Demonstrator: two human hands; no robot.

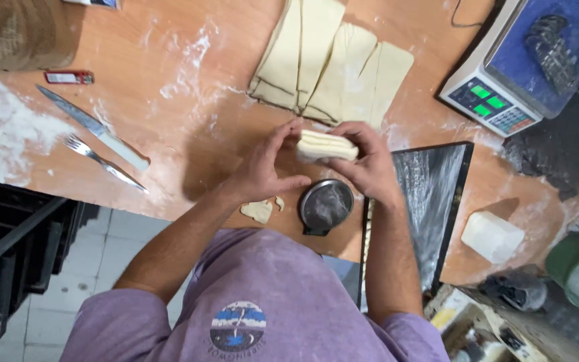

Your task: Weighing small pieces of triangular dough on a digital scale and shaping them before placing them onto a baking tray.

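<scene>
Dough piece (326,145), a small folded layered block, sits up off the table between both hands, just above the near edge. Right hand (370,164) is closed around its right end, fingers wrapped over the top; left hand (259,167) is curved and half open at its left end, fingertips just touching or almost touching, hard to say which.

Doing this bit well, I'd say: keep the pressure light and even so the layers stay stacked and don't smear, and support it from underneath.

Right below the hands there's a round metal cutter (326,204), and left of it some dough scraps (259,210). Farther off, folded dough sheets (333,64). A knife (95,127) and fork (102,161) lie far left, a dark tray (437,194) on the right, a pale block (492,236) beyond it, and a scale (524,67) far right.

Underside of the dough piece is hidden by the fingers, and the scale's top is cut off by the frame.
</scene>
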